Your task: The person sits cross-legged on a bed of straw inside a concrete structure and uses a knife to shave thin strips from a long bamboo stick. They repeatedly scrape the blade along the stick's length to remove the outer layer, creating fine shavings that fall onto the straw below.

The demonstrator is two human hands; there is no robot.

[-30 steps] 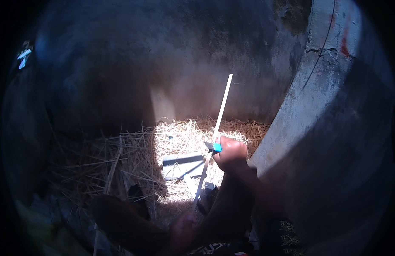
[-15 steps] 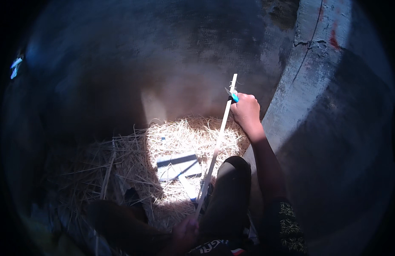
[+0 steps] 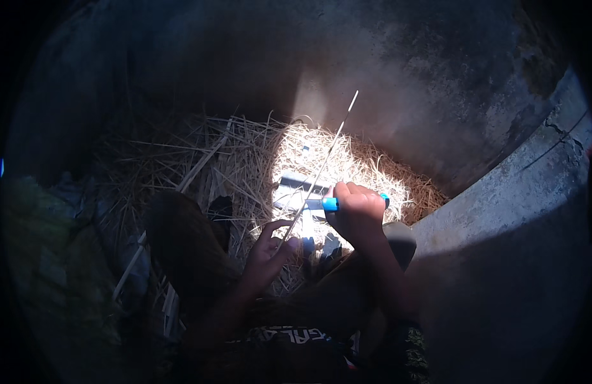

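A thin pale strip of wood or bamboo (image 3: 332, 146) slants up and away from me, its far tip near the wall. Its lower end sits between the thumb and fingers of my left hand (image 3: 265, 257), above my lap. My right hand (image 3: 360, 211) is closed around the blue handle of a knife (image 3: 331, 204). The short blade points left and meets, or nearly meets, the strip's lower part; contact is too small to make out. Beneath the blade, a flat grey rectangular block (image 3: 289, 200) lies on the straw, beside a white-and-blue narrow object (image 3: 307, 225).
Straw-like shavings (image 3: 366, 166) cover the ground, partly in bright sunlight. A dark wall (image 3: 398, 89) rises behind, and a pale concrete ledge (image 3: 494, 192) runs along the right. Longer strips (image 3: 206, 155) lie to the left. My bent knees frame the work.
The knife has come from near the strip's far end down to its lower part, close to my left hand. The strip appears turned edge-on. The view has shifted, bringing my left hand into sight.
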